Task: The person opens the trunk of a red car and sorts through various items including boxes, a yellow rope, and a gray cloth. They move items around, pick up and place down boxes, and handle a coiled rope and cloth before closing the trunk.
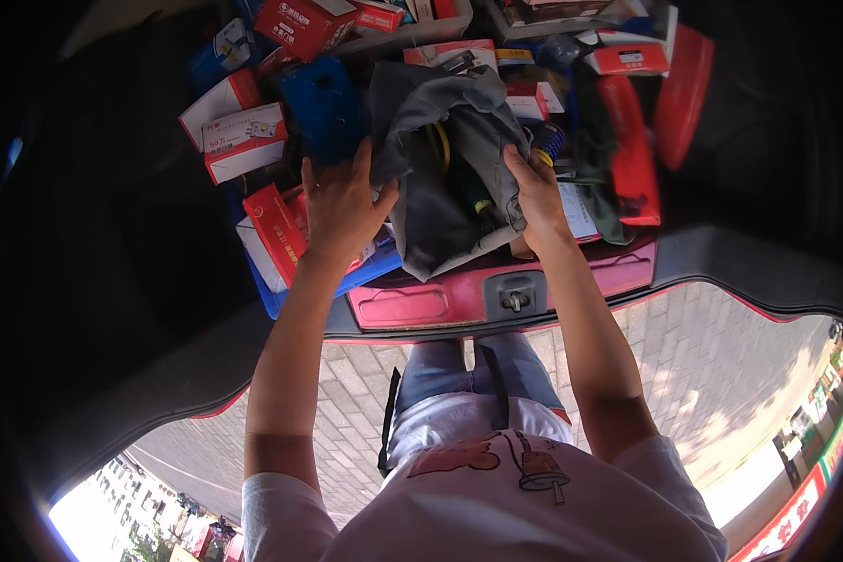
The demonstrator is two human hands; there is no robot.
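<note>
- Head view, work area: The gray cloth bag (429,229) sits at the front edge of the vehicle's trunk, nearest the person, its mouth facing up toward the camera. This position probably keeps the interior within sight and easy reach.
- Head view, right hand: The right hand (541,201) grips the bag's right rim, thumb and fingers pinching the fabric. The hold appears to keep the limp side wall from folding inward.
- Head view, left hand: The left hand (339,206) has its fingers spread and extended beside the bag's left edge, near a blue item (326,98). The thumb reaches the edge; whether it presses the fabric cannot be told.
- Head view, bag contents: A yellow curved part (440,147) and a dark tool with a yellow band (482,203) lie inside, partly hidden by shadow and cloth.
- Head view, surroundings: Red-and-white boxes (244,140) crowd the left side, some above a blue tray (375,272), which likely holds loose stock together. The trunk latch (515,301) lies just below the bag, uncovered.
</note>
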